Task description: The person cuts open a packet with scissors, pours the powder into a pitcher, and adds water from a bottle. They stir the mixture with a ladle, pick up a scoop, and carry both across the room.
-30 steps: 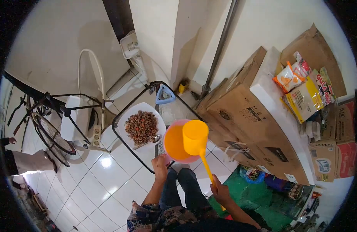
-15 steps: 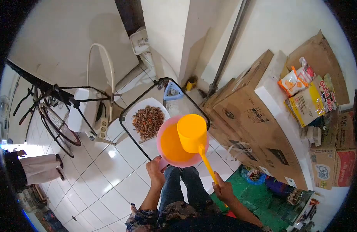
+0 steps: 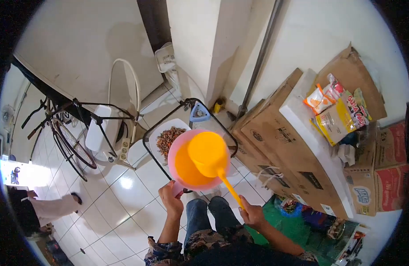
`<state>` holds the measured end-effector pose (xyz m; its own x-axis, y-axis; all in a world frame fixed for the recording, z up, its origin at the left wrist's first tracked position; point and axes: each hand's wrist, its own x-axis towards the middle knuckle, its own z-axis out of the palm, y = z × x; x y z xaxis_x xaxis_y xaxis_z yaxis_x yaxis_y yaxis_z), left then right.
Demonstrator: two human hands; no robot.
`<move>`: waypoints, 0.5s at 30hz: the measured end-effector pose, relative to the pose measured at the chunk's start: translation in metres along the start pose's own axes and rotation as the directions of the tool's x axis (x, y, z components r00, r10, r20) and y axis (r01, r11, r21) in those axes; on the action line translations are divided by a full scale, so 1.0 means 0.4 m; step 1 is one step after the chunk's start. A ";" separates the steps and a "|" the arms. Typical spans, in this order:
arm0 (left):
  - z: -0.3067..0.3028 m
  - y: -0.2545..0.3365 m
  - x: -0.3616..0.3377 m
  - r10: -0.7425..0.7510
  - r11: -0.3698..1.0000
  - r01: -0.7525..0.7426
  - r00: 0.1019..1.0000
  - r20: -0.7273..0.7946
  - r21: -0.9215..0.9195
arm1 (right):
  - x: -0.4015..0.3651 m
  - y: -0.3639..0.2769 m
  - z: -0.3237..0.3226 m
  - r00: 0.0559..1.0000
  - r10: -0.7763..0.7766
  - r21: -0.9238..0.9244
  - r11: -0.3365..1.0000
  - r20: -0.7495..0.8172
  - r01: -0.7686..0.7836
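My left hand is closed on the short handle of a pink dipper, whose inside shows orange. In my right hand is the long handle of a yellow dipper, its round cup overlapping the pink dipper in this view. Just beyond them a square white plate bears a heap of small brown pieces, partly covered by the pink rim. Plate and heap rest within a black-framed stand, and a blue triangular holder sits at its far corner.
To the right stand large cardboard boxes topped by a white slab with snack packets. A bicycle and a white container are on the left. Another person's legs show at the lower left, on the tiled floor.
Both dippers have moved slightly left, now covering more of the plate. The view has shifted a little, and the other person at the left has changed stance.
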<state>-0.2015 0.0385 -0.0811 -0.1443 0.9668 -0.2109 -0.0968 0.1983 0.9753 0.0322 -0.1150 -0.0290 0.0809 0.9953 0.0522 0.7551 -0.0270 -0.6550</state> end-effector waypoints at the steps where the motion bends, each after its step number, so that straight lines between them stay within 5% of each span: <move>1: 0.020 0.039 -0.010 -0.119 0.984 0.106 0.989 -0.086 -0.145 | 0.002 -0.005 -0.011 0.999 -0.011 0.015 1.000 0.037 0.010; 4: 0.030 0.104 -0.019 -0.289 0.929 0.232 0.941 -0.174 -0.289 | -0.014 -0.013 -0.017 0.997 -0.011 0.016 1.000 0.082 0.010; 12: -0.013 0.155 -0.057 -0.228 0.946 0.190 0.966 -0.121 -0.261 | -0.005 -0.061 -0.034 0.993 -0.106 0.071 0.992 0.059 0.102; 15: -0.023 0.155 -0.063 -0.192 0.951 0.125 0.956 -0.223 -0.281 | -0.005 -0.058 -0.022 0.979 -0.205 0.073 0.976 -0.005 0.205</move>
<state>-0.2128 0.0251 -0.0161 -0.3387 0.8501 -0.4032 -0.3873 0.2646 0.8832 0.0203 -0.1170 -0.0075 -0.0727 0.9793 0.1892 0.7059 0.1845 -0.6839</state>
